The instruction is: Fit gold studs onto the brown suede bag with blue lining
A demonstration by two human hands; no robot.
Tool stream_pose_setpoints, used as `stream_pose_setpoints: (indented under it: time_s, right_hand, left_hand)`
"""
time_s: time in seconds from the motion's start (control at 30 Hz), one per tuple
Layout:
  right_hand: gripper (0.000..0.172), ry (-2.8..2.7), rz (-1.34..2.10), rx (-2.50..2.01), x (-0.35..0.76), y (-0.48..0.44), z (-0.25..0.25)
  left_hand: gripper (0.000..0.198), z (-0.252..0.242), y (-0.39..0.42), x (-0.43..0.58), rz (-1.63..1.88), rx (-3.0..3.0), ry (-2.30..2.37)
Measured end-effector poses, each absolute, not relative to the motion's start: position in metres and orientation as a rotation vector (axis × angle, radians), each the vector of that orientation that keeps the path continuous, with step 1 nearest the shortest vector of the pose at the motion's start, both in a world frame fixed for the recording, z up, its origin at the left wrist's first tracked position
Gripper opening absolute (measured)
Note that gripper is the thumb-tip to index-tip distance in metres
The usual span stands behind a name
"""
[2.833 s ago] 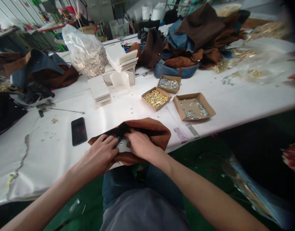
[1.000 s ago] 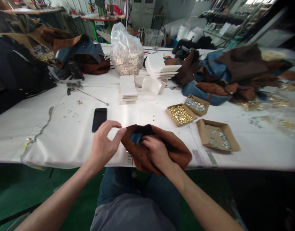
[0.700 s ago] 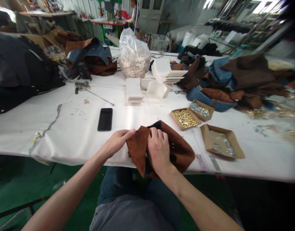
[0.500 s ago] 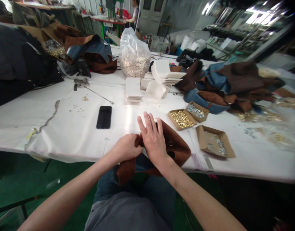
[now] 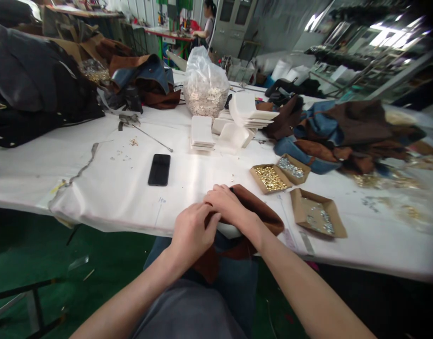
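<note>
A brown and blue bag-like piece (image 5: pixel 264 209) lies at the table's front edge and hangs partly over my lap. My left hand (image 5: pixel 195 228) is closed on its near left part, with thumb and fingers pinched together. Right beside it, my right hand (image 5: pixel 223 202) has its fingers bent over the brown material, closed on its upper edge. The fingertips of both hands nearly meet. Under my right wrist a white panel (image 5: pixel 230 230) shows inside the opening.
A black phone (image 5: pixel 159 170) lies left of the hands. Cardboard trays of gold studs (image 5: pixel 269 179), silver studs (image 5: pixel 290 168) and loose silver pieces (image 5: pixel 318 216) stand right. Behind are white pads (image 5: pixel 202 133), a plastic bag (image 5: pixel 206 89) and a seated person (image 5: pixel 207 26).
My right hand was spread flat on the brown piece; its fingers are now bent at the edge. My left hand has moved slightly right. The view has shifted a little.
</note>
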State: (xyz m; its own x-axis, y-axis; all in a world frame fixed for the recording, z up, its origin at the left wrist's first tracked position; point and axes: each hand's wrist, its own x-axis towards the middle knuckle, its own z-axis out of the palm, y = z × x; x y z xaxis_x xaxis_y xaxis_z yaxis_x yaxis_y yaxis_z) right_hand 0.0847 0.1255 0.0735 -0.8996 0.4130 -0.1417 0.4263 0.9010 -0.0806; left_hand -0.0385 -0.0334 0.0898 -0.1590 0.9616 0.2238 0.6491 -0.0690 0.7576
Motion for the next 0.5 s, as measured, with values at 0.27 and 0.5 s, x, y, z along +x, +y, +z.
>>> stream_pose_setpoints:
  time_s: [0.27, 0.5]
  right_hand:
    - [0.015, 2.935, -0.205, 0.595, 0.092, 0.123, 0.072]
    - [0.017, 2.963, -0.244, 0.674, 0.106, 0.109, 0.091]
  left_hand:
    - [0.018, 0.103, -0.056, -0.063, 1.39, 1.41, 1.787]
    - [0.031, 0.1, -0.065, -0.077, 1.401, 1.213, 1.717]
